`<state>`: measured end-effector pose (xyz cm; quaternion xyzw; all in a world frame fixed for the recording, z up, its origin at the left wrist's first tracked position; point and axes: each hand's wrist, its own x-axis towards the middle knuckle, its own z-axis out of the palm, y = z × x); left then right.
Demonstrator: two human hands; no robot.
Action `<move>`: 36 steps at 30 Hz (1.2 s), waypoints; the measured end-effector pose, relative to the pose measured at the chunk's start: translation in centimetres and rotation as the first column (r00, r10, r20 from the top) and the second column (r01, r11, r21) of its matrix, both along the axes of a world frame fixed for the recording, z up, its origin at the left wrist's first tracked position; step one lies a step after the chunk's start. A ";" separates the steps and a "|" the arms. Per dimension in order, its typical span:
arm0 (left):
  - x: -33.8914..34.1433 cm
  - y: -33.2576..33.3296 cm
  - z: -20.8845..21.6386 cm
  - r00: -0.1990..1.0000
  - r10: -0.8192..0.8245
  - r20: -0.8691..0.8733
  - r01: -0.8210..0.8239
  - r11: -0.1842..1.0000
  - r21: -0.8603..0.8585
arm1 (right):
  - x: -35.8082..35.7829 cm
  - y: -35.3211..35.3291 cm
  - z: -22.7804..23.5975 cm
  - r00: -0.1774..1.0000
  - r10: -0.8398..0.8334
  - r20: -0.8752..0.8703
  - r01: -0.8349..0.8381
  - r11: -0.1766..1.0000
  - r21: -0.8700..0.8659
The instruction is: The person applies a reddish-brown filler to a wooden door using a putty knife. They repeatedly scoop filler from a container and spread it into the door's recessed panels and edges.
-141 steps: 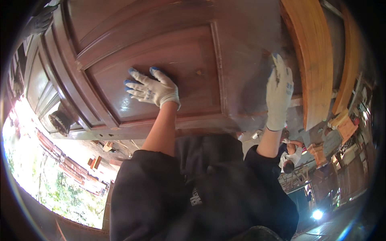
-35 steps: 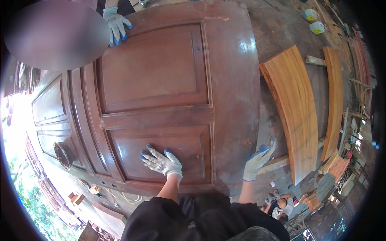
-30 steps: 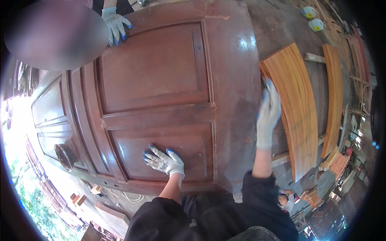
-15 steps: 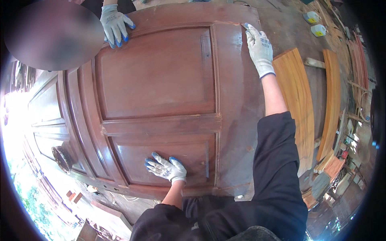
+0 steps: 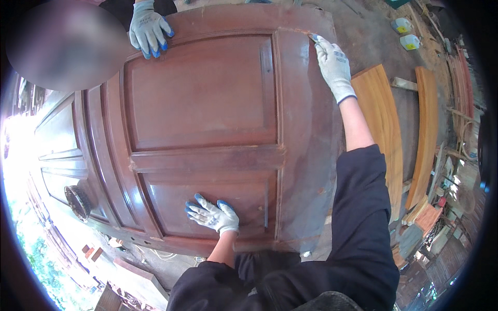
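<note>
A large reddish-brown panelled wooden door [image 5: 202, 93] lies flat before me. My left hand [image 5: 212, 215], in a white glove with blue fingertips, rests with fingers spread on its lower panel. With the arm stretched far forward, my right hand [image 5: 332, 65], gloved alike, is at the far right part of the door. Its fingers are closed around something small at the fingertips, mostly hidden, against the surface near a pale worn streak. Across the door, at the far left, another person's gloved hand [image 5: 149, 33] lies on the frame edge.
Light-brown boards [image 5: 381, 135] and a narrower plank [image 5: 423, 135] lie right of the door. Two pale jugs [image 5: 410, 42] stand at the far right. A dark round object [image 5: 78, 202] sits on the door's left part. Wood scraps [image 5: 428, 223] are piled at the lower right.
My right hand has shifted slightly left and toward me along the door's far right part. My left hand stays on the lower panel. The other person's hand has barely moved.
</note>
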<state>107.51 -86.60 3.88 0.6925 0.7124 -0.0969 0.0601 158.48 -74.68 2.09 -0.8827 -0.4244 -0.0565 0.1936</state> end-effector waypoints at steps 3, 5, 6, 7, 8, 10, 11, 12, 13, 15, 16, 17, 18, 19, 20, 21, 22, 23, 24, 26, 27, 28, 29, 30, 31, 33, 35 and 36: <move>0.1 -0.1 0.2 1.000 0.005 0.004 -0.005 1.000 -0.003 | 0.4 0.1 1.0 0.999 -0.046 -0.024 0.045 0.998 -0.042; 0.0 0.0 -0.1 1.000 -0.024 0.002 0.024 0.999 0.041 | 0.2 0.1 0.6 0.999 -0.040 0.037 0.044 0.992 -0.122; -0.1 0.1 0.0 1.000 -0.008 0.010 0.007 1.000 0.019 | 0.1 -0.1 0.5 1.000 -0.029 0.013 0.030 0.995 -0.096; -0.2 0.2 0.3 1.000 0.010 0.016 -0.010 1.000 -0.003 | 0.0 -0.5 0.5 1.000 -0.017 -0.011 0.016 0.997 -0.069; 0.0 0.1 0.3 0.999 0.027 0.032 -0.026 0.999 -0.027 | 0.3 -1.0 0.7 1.000 -0.005 -0.026 0.004 0.999 -0.044; 0.3 0.2 0.1 0.999 0.014 0.051 -0.014 1.000 -0.013 | 1.9 -1.1 0.6 0.999 -0.006 0.048 0.009 0.998 -0.058; 0.0 0.1 0.2 0.999 0.011 0.043 -0.011 1.000 -0.006 | 1.2 -0.7 0.8 0.998 -0.004 0.066 0.008 0.998 -0.067; -0.2 0.0 0.2 1.000 0.004 0.031 -0.004 1.000 0.006 | 0.4 -0.6 1.0 0.997 -0.066 0.030 0.070 0.984 -0.165; -0.2 0.0 0.3 1.000 -0.004 0.019 0.004 1.000 0.018 | -0.2 -0.8 1.3 0.998 -0.051 -0.023 0.047 0.986 -0.163; 0.1 0.2 0.3 1.000 0.001 0.016 -0.002 1.000 0.016 | -0.3 -0.8 2.6 0.995 -0.024 -0.099 0.010 0.989 -0.146; 0.0 0.3 0.4 1.000 0.017 0.009 -0.017 1.000 -0.002 | 0.3 -0.7 2.2 0.998 0.000 -0.064 -0.005 0.996 -0.086; -0.1 0.1 0.4 1.000 0.029 0.000 -0.029 0.999 -0.025 | 0.9 -0.8 1.7 0.999 0.019 -0.028 -0.020 0.999 -0.033; 0.1 0.0 0.3 1.000 0.010 0.010 -0.010 1.000 -0.006 | 1.4 -1.1 1.3 0.999 0.037 0.007 -0.037 0.999 0.020; 0.4 0.0 0.1 1.000 -0.010 0.020 0.010 1.000 0.014 | 2.0 -1.4 0.9 0.999 0.010 0.040 -0.009 0.999 -0.047; 0.3 0.0 0.1 0.999 -0.029 0.021 0.029 0.999 0.036 | 1.8 -1.4 0.7 0.998 -0.013 0.066 0.021 0.994 -0.110; 0.0 0.0 0.2 1.000 -0.027 0.016 0.026 0.999 0.031 | 1.6 -1.4 0.6 0.995 -0.035 0.094 0.051 0.984 -0.172; -0.3 -0.1 0.3 1.000 -0.024 0.011 0.024 0.999 0.026 | 1.3 -1.7 0.4 0.999 -0.020 0.049 0.026 0.991 -0.133; -0.1 0.0 0.3 1.000 -0.018 0.019 0.017 1.000 0.026 | 1.5 -1.9 0.6 1.000 0.001 0.018 0.000 0.996 -0.087; 0.0 0.0 0.3 1.000 0.011 0.024 -0.011 1.000 0.006 | 1.7 -1.9 0.7 1.000 0.024 -0.012 -0.025 0.999 -0.040; -0.1 0.0 0.1 1.000 0.003 0.018 -0.003 1.000 0.017 | 2.0 -1.6 0.3 0.999 0.004 0.047 -0.003 1.000 -0.029; -0.3 -0.1 0.1 1.000 -0.003 0.008 0.003 1.000 0.018 | 1.9 -1.7 -0.2 0.998 -0.007 0.070 0.009 1.000 -0.027; -0.1 -0.1 -0.1 0.999 -0.030 0.030 0.029 0.998 0.048 | 1.8 -2.1 -0.5 0.996 -0.017 0.091 0.022 0.998 -0.057; 0.0 -0.1 0.0 0.999 -0.029 0.031 0.027 0.999 0.045 | 1.8 -2.0 -0.4 0.993 -0.023 0.116 0.033 0.996 -0.079; 0.0 -0.1 0.0 0.999 -0.027 0.032 0.026 0.999 0.043 | 1.8 -2.0 -0.3 0.989 -0.029 0.142 0.044 0.994 -0.101; 0.0 0.0 0.1 0.999 -0.025 0.033 0.024 0.999 0.041 | 1.8 -2.0 -0.1 0.996 -0.020 0.087 0.026 0.997 -0.071; -0.1 0.1 0.2 1.000 0.005 0.024 -0.005 1.000 0.011 | 2.1 -2.2 0.5 1.000 0.003 -0.014 -0.003 1.000 -0.013; -0.3 0.0 0.1 1.000 -0.010 0.022 0.009 1.000 0.013 | 2.7 -2.0 -0.1 0.994 -0.002 0.106 0.005 1.000 -0.028; -0.2 -0.2 0.1 0.999 -0.023 0.034 0.022 0.999 0.024 | 2.8 -2.2 -0.5 0.987 -0.005 0.161 0.011 0.999 -0.037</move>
